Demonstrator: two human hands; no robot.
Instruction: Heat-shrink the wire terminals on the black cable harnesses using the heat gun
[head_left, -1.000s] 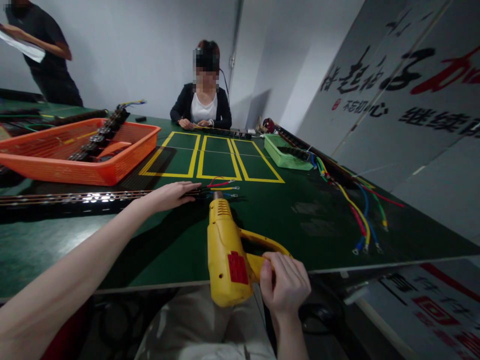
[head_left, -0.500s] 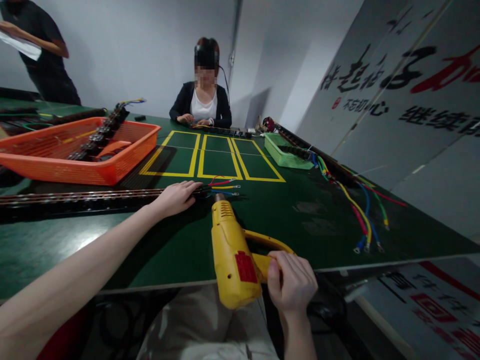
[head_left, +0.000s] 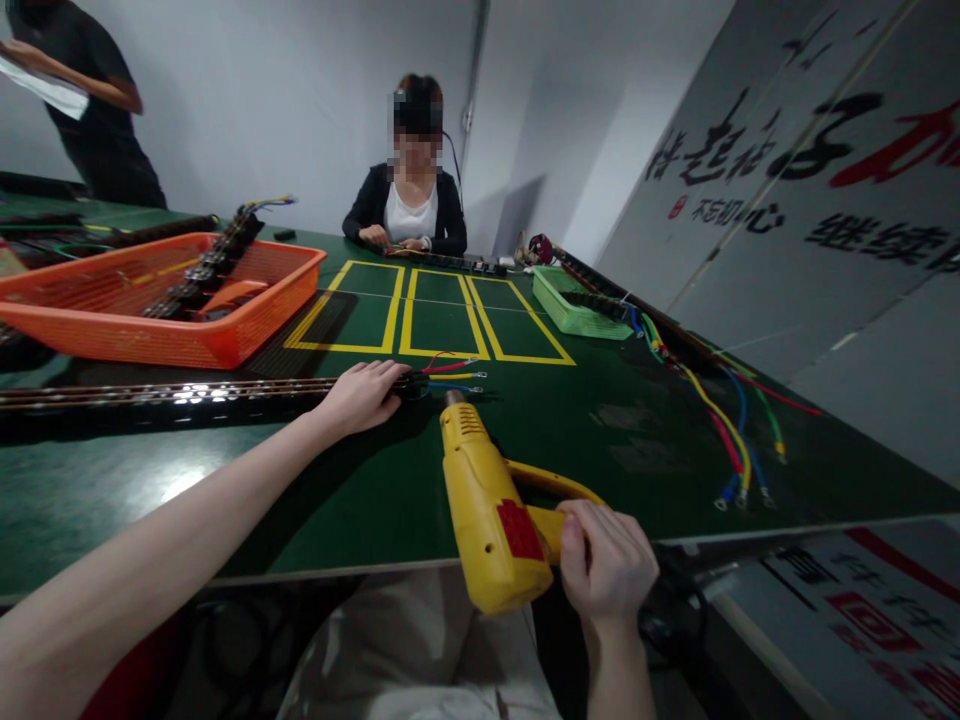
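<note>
Orange basket (head_left: 180, 345) far left on the green table (head_left: 570, 440); long black strip (head_left: 202, 393) lay in front of it, running right to under the left hand (head_left: 364, 397); that hand sat palm down over the strip's right end, couldn't tell if the fingers pinched or just pressed; steadying there looked sensible, fingertips best held back from the nozzle; red wire (head_left: 452, 368), yellow wire (head_left: 454, 377) and blue wire (head_left: 452, 387) stuck out past the fingers, lug-tipped, roughly side by side; spacing them evenly would have helped expose each one; yellow heat gun (head_left: 487, 500) had its nozzle (head_left: 454, 397) just beside the blue wire, contact unclear, airflow not visible; if blowing, small sweeps seemed safer for the insulation than parking on one spot; right hand (head_left: 611, 560) was wrapped round the gun's handle, a firm wrist advisable given the bulky body; green basket (head_left: 577, 318) and coloured cables (head_left: 716, 410) farther right, well apart from the nozzle.
</note>
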